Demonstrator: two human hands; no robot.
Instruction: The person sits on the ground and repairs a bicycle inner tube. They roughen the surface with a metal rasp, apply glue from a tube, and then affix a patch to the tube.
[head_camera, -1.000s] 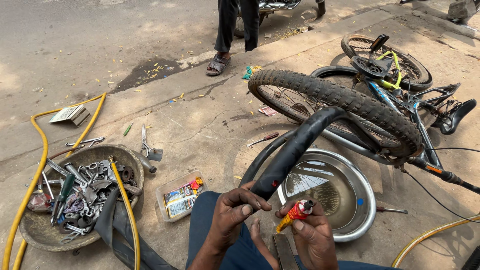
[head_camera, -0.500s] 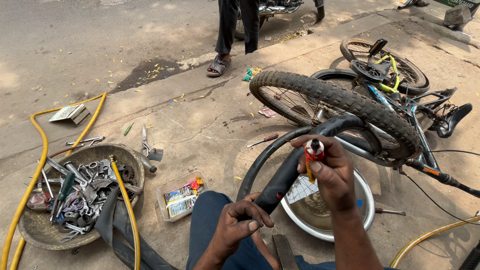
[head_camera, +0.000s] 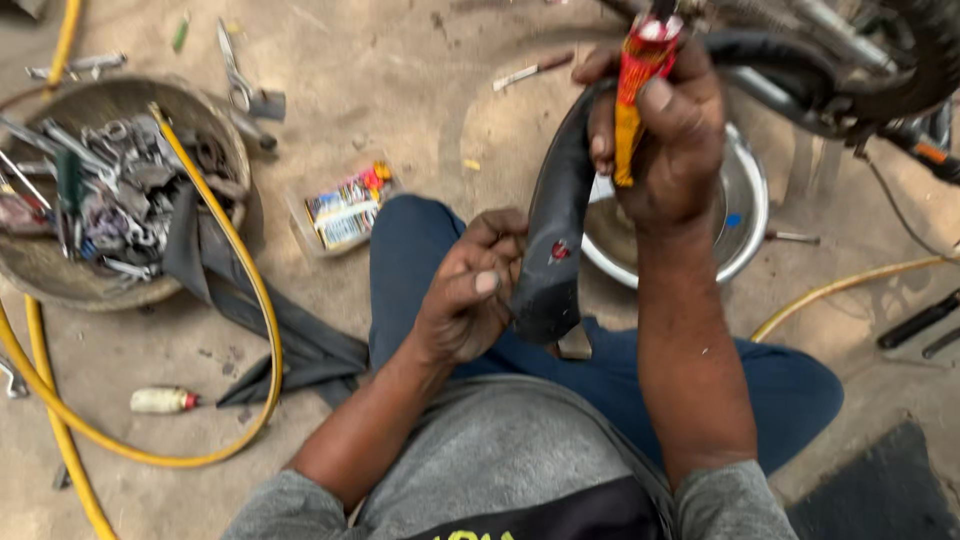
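Inner tube (head_camera: 560, 230) curves up from the lap in the head view, left hand (head_camera: 470, 300) pinching its lower fold just beside a small red mark (head_camera: 560, 252). Right hand (head_camera: 665, 140) is closed around a red-and-yellow glue tube (head_camera: 632, 90), raised near the steel bowl (head_camera: 745, 215). No glue shows on the rubber yet, no patch either. Tool basin (head_camera: 60, 285) sits well left.
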